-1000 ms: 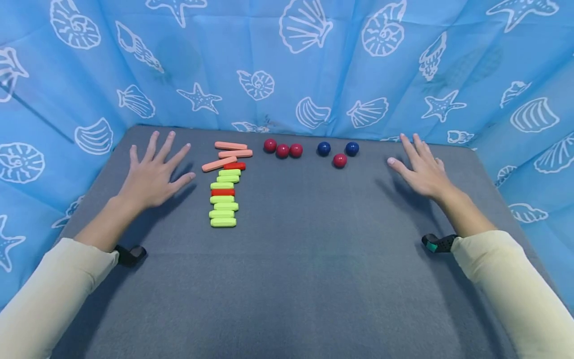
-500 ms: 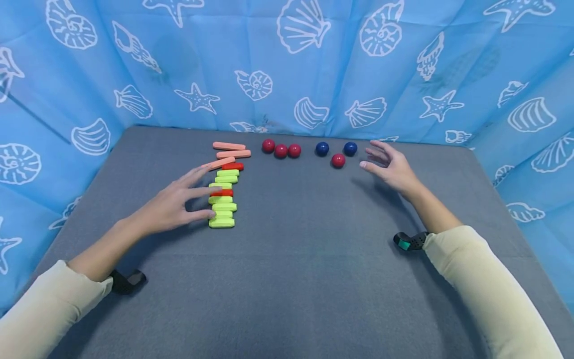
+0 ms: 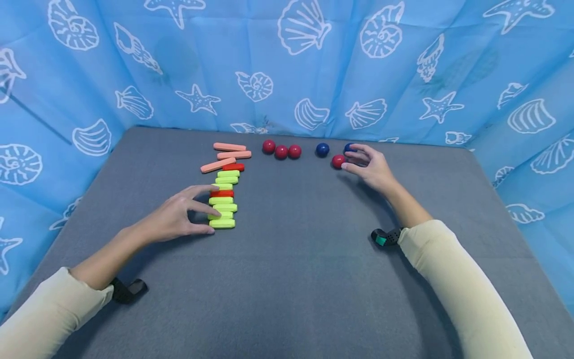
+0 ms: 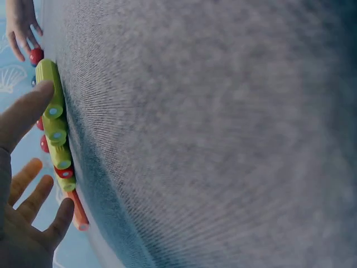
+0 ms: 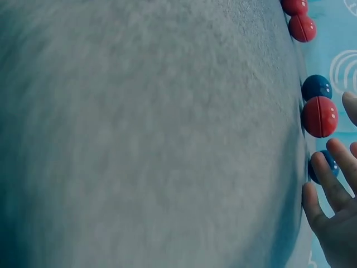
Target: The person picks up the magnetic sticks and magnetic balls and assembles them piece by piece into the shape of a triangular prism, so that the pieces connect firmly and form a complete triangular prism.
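Note:
In the head view, a column of short light-green rods (image 3: 221,224) with a red rod (image 3: 221,194) among them lies at the left of the middle. My left hand (image 3: 179,214) hovers over its left side, fingers parted, thumb beside the nearest green rod; it grips nothing. My right hand (image 3: 369,169) reaches in at the right, fingers spread and slightly bent around a glossy red ball (image 3: 338,161) and a partly hidden blue ball (image 3: 348,148). In the right wrist view the fingers overlap that blue ball (image 5: 332,161), and the thumb is apart from the red ball (image 5: 319,117).
Behind the green rods lie another red rod (image 3: 233,167) and several longer salmon rods (image 3: 229,147). Red balls (image 3: 281,152) and a further blue ball (image 3: 322,150) sit near the far edge of the grey table (image 3: 287,279). A blue shell-print curtain (image 3: 287,65) hangs behind.
My left hand has moved right and nearer, from beside the rods to over them. My right hand has moved left to the red and blue balls. Rods and balls stay in place.

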Demonstrator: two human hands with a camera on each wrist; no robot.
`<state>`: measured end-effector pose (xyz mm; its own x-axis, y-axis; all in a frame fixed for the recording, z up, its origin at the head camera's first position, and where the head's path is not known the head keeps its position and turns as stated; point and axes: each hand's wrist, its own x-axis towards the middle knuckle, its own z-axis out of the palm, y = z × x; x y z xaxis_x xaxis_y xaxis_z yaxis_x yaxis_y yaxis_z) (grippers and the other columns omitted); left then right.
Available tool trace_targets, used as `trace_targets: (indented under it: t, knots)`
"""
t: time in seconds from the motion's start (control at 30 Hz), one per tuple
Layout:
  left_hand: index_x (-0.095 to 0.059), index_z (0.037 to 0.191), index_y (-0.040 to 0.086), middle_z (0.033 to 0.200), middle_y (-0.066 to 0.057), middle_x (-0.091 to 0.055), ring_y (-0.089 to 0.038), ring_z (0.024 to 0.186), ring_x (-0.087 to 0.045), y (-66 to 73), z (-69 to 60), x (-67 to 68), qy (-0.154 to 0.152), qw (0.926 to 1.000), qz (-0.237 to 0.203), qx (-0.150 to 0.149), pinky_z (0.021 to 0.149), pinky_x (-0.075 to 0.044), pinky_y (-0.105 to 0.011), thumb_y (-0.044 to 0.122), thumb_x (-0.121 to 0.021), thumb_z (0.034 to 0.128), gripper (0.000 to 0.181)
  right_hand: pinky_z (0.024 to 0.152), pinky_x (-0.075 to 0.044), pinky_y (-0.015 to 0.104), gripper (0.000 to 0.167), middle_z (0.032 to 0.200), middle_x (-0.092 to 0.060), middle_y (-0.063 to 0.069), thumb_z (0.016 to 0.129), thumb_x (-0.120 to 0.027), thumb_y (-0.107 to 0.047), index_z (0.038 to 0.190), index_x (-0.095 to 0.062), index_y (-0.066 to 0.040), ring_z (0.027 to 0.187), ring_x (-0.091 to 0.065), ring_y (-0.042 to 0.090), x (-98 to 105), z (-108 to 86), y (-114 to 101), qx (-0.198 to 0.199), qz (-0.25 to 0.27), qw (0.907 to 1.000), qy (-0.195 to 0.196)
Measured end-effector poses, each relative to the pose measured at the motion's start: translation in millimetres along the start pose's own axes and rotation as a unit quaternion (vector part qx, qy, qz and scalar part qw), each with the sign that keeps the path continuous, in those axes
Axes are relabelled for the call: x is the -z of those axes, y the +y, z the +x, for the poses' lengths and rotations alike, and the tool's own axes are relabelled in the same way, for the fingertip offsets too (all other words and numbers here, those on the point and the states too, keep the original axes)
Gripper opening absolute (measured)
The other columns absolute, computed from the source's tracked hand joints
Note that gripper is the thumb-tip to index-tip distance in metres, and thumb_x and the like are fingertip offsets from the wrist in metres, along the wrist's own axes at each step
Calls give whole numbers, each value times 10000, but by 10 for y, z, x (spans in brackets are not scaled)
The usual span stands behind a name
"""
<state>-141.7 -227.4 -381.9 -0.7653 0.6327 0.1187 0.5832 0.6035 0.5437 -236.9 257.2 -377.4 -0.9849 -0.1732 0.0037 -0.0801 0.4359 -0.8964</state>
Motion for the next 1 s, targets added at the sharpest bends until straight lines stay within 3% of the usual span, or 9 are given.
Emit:
trace_targets:
  t: [0.3,0.57,0.8,1.0]
  knots:
    - [-793,1037,200,1419,-140,-516,-359,1318,-441,24,-27,-21,64,9998,111,-150,998,-391,-658,218,-893,740,314,855,-467,152,576,1369,-575,222,930,-709,-121,1425,-460,35,1258,-554,349,-112,72,-7,45,-122,9995,299]
    - [-786,1046,195,1397,-118,-535,-338,1292,-467,51,-5,-59,5,9994,313,-152,987,-432,-616,186,-877,760,300,1105,-353,464,542,1365,-585,202,935,-701,-110,1413,-480,15,1354,-467,288,-164,125,14,-129,-262,9991,320]
    - [-782,1041,157,1385,-103,-542,-310,1283,-472,97,17,-77,11,9989,389,-257,996,-443,-577,131,-850,783,268,1113,-341,475,520,1336,-607,203,934,-703,-114,1398,-503,7,1340,-482,290,-167,133,27,-138,-430,9984,343]
    - [-770,1053,154,1389,-97,-548,-311,1309,-460,208,158,-121,71,9991,112,-398,1051,-356,-627,114,-804,827,231,1111,-340,487,505,1314,-617,213,928,-706,-94,1382,-514,16,1322,-506,305,-141,81,20,-110,-586,9981,181]
